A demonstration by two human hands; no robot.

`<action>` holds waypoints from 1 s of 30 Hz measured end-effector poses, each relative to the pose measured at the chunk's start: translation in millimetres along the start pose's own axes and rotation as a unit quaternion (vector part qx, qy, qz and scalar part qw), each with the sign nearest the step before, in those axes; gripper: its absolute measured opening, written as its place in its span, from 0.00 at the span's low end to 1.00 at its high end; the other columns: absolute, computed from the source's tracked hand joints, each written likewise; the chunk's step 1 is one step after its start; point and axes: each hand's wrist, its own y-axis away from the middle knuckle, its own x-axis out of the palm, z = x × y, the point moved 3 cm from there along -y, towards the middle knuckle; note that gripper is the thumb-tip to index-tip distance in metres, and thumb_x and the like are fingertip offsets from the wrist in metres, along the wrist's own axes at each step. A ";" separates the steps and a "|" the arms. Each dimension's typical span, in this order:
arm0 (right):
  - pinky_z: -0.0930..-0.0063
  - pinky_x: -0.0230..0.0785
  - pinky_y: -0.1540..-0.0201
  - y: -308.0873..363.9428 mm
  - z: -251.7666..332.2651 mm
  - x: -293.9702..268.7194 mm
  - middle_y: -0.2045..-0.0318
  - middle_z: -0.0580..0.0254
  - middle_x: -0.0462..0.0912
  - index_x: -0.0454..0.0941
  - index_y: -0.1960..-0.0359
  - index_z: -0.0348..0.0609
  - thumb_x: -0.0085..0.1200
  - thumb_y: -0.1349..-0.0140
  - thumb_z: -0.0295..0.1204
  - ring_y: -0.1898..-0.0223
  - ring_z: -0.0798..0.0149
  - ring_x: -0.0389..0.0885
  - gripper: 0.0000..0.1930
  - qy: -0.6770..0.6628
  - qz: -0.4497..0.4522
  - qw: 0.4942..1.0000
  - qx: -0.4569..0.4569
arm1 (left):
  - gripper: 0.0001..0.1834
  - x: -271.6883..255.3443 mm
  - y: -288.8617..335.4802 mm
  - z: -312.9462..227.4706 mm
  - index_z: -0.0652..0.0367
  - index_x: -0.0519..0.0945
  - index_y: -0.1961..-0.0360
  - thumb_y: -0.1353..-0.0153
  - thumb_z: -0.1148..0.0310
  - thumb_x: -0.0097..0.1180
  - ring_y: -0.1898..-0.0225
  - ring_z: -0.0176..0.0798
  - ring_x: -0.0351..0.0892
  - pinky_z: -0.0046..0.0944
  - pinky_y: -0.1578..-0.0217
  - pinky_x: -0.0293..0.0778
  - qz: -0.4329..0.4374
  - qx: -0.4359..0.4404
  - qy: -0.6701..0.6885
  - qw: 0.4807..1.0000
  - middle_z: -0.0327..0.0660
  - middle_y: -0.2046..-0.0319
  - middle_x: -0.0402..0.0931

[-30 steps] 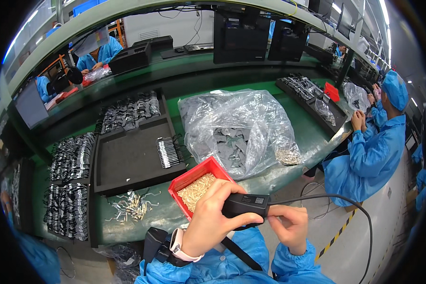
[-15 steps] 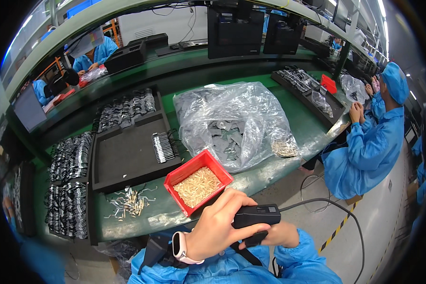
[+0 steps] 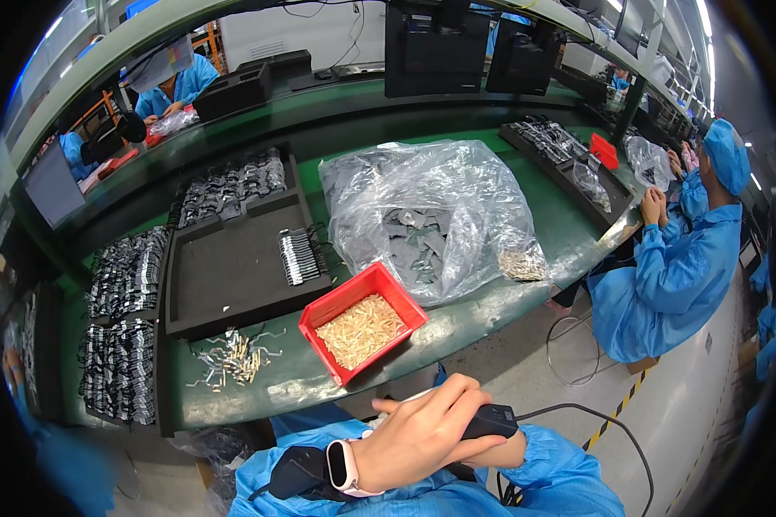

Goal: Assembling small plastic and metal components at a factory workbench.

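Observation:
Low in front of my body, my left hand [image 3: 418,439], with a pale-banded watch [image 3: 342,465] on its wrist, is closed over a small black box [image 3: 491,422]. The box sits at my right wrist, and a black cable runs from its end. Beneath the left hand, my right hand [image 3: 510,451] is mostly covered and its grip is hidden. Just beyond both hands, a red bin [image 3: 379,283] on the bench edge holds many small brass-coloured pins [image 3: 359,331]. To its left lies a loose pile of bent metal pieces and pins [image 3: 237,360].
A large clear plastic bag [image 3: 474,189] of dark grey pieces lies behind the bin. Black trays [image 3: 224,263] of metal parts stand at left, another tray [image 3: 569,172] at far right. A co-worker in blue [image 3: 681,258] sits at right. The cable [image 3: 612,416] arcs right.
Both hands have dropped lower, away from the bin. My left hand has shifted from pinching the box's sides to lying over it, and the box is more covered.

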 end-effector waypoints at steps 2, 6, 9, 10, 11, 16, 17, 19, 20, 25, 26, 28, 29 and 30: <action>0.63 0.56 0.44 -6.9 -1.6 1.5 0.43 0.42 0.57 0.58 0.42 0.40 0.49 0.50 0.55 0.41 0.50 0.58 0.39 -0.088 -0.028 0.995 -0.040 | 0.22 6.1 6.7 0.0 0.64 0.72 0.64 0.53 0.58 0.61 0.66 0.42 0.76 0.36 0.67 0.72 -0.009 0.008 -0.020 1.000 0.43 0.66 0.68; 0.62 0.53 0.41 -19.7 -0.9 -2.8 0.40 0.40 0.52 0.55 0.40 0.41 0.46 0.51 0.61 0.38 0.48 0.53 0.44 -0.208 -0.096 0.967 -0.110 | 0.20 26.4 15.3 10.4 0.66 0.70 0.65 0.52 0.60 0.58 0.67 0.41 0.76 0.36 0.69 0.71 -0.009 0.027 -0.051 0.998 0.44 0.67 0.66; 0.61 0.51 0.40 -34.3 -14.3 -10.5 0.39 0.39 0.49 0.54 0.39 0.41 0.44 0.52 0.64 0.37 0.46 0.50 0.46 -0.217 -0.120 0.961 -0.121 | 0.19 28.3 17.6 8.2 0.65 0.69 0.66 0.52 0.61 0.58 0.68 0.41 0.75 0.35 0.68 0.70 -0.011 0.036 -0.042 0.998 0.44 0.68 0.65; 0.56 0.43 0.38 -40.1 -23.5 -14.9 0.38 0.37 0.40 0.48 0.37 0.43 0.39 0.59 0.70 0.36 0.43 0.40 0.53 0.000 -0.093 0.986 -0.140 | 0.20 33.4 17.9 5.0 0.64 0.71 0.65 0.52 0.59 0.59 0.67 0.39 0.76 0.34 0.67 0.71 0.000 0.031 -0.071 0.997 0.42 0.67 0.68; 0.51 0.36 0.37 -45.5 -31.0 -16.7 0.37 0.35 0.31 0.43 0.35 0.45 0.34 0.66 0.77 0.35 0.40 0.29 0.60 0.217 -0.062 0.963 -0.151 | 0.22 37.4 18.2 2.8 0.62 0.73 0.63 0.53 0.56 0.60 0.67 0.38 0.76 0.32 0.67 0.72 0.011 0.026 -0.100 0.995 0.41 0.66 0.70; 0.64 0.41 0.36 -68.9 -56.3 -39.9 0.36 0.48 0.44 0.46 0.36 0.40 0.39 0.48 0.51 0.35 0.53 0.47 0.40 0.385 -0.038 0.911 -0.143 | 0.20 29.7 15.7 8.4 0.64 0.71 0.68 0.55 0.59 0.60 0.68 0.39 0.73 0.34 0.68 0.70 -0.045 0.022 -0.096 0.994 0.42 0.71 0.66; 0.64 0.41 0.36 -61.4 -71.6 -47.1 0.36 0.48 0.44 0.46 0.36 0.40 0.39 0.48 0.51 0.35 0.53 0.47 0.40 0.386 -0.042 0.910 -0.143 | 0.20 23.5 13.8 3.5 0.64 0.71 0.68 0.55 0.59 0.60 0.68 0.39 0.73 0.34 0.68 0.70 -0.043 0.024 -0.094 0.994 0.42 0.71 0.66; 0.63 0.47 0.38 -56.6 -62.2 -47.6 0.41 0.48 0.53 0.52 0.39 0.40 0.42 0.48 0.50 0.38 0.52 0.53 0.38 0.390 -0.076 0.906 -0.143 | 0.22 12.5 14.5 2.2 0.64 0.72 0.66 0.56 0.58 0.60 0.64 0.40 0.73 0.35 0.65 0.70 -0.023 0.002 -0.183 0.983 0.43 0.68 0.68; 0.62 0.49 0.40 -51.0 -52.9 -48.2 0.44 0.47 0.57 0.55 0.40 0.40 0.44 0.48 0.49 0.40 0.52 0.56 0.36 0.393 -0.095 0.903 -0.142 | 0.23 6.2 12.6 5.5 0.63 0.72 0.63 0.56 0.57 0.60 0.62 0.41 0.73 0.37 0.62 0.70 -0.057 0.041 -0.163 0.984 0.43 0.64 0.70; 0.64 0.59 0.44 -34.5 5.0 -56.4 0.48 0.47 0.67 0.60 0.42 0.39 0.38 0.41 0.35 0.45 0.53 0.65 0.25 0.497 -0.132 0.857 -0.014 | 0.20 -9.0 21.4 7.5 0.59 0.78 0.59 0.54 0.63 0.60 0.58 0.41 0.72 0.40 0.60 0.70 0.009 0.139 -0.071 0.988 0.41 0.61 0.72; 0.65 0.61 0.45 -30.0 0.7 -61.9 0.49 0.48 0.69 0.59 0.42 0.39 0.42 0.42 0.33 0.46 0.53 0.67 0.26 0.542 -0.149 0.826 -0.041 | 0.19 -9.3 21.0 7.7 0.59 0.78 0.60 0.55 0.67 0.59 0.59 0.40 0.72 0.39 0.60 0.70 0.023 0.162 -0.136 0.977 0.41 0.62 0.72; 0.65 0.63 0.47 -25.1 0.0 -64.6 0.50 0.49 0.70 0.59 0.42 0.39 0.45 0.44 0.31 0.48 0.53 0.69 0.27 0.586 -0.166 0.790 -0.071 | 0.17 -6.4 24.8 2.5 0.60 0.78 0.63 0.59 0.73 0.56 0.62 0.37 0.73 0.38 0.62 0.71 0.010 0.199 -0.183 0.963 0.39 0.66 0.72; 0.65 0.65 0.51 -23.2 3.8 -65.6 0.54 0.48 0.72 0.59 0.43 0.37 0.50 0.47 0.31 0.52 0.51 0.72 0.29 0.572 -0.191 0.797 -0.042 | 0.17 -6.4 24.0 1.9 0.60 0.78 0.63 0.59 0.73 0.56 0.62 0.37 0.73 0.38 0.62 0.71 0.011 0.200 -0.183 0.962 0.39 0.66 0.72; 0.64 0.68 0.55 -22.3 5.8 -69.0 0.58 0.46 0.74 0.59 0.43 0.35 0.55 0.49 0.32 0.56 0.50 0.75 0.31 0.556 -0.215 0.803 -0.011 | 0.16 -6.1 22.3 3.7 0.61 0.78 0.64 0.58 0.73 0.56 0.64 0.37 0.73 0.36 0.64 0.71 0.017 0.204 -0.168 0.964 0.40 0.67 0.72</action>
